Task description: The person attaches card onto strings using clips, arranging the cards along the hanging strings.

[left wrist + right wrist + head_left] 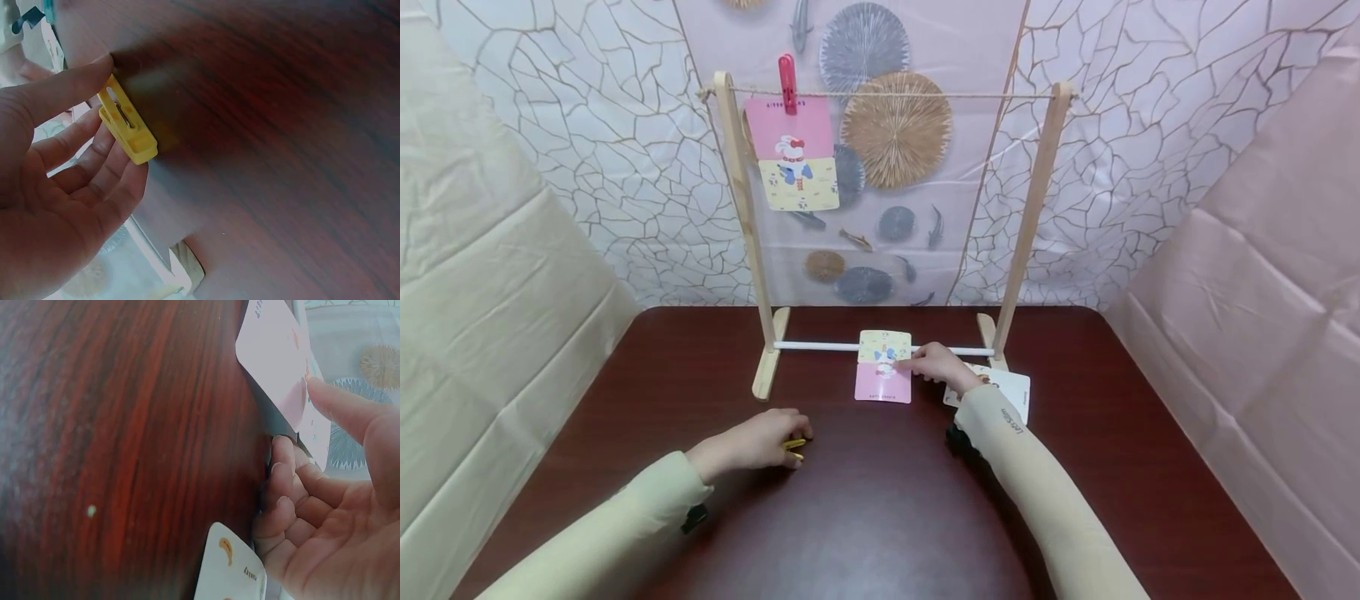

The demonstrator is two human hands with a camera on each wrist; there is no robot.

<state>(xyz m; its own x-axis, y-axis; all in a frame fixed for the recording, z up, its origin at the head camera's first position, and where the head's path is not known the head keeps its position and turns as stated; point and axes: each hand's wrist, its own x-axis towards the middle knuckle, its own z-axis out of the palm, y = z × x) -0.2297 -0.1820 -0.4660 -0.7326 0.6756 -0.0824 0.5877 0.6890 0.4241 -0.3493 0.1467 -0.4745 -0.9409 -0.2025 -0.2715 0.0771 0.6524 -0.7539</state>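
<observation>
I've got the left hand [756, 442] pinching a yellow clip [128, 122] between thumb and fingers, low over the near left part of the table [865, 517]. Over on the right hand [938, 367], the grip is narrow: thumb on the face of a pink-and-yellow card [883, 383], fingers tucked underneath, holding it by its right edge. The card slants in my right wrist view; whether any of it touches the table, I can't tell. From the head, its yellow half is farther away, overlapping the white bar [816, 346] of a wooden rack [741, 192], and the pink half is nearer.

Just beside the right wrist, a white card [1017, 390] lies by the rack's right foot, partly hidden by the arm. Up top, a rope [985, 96] runs post to post, and near its left end a red clip [787, 83] grips another card [808, 179], pink above yellow. Behind it all, I see a patterned backdrop [1112, 167].
</observation>
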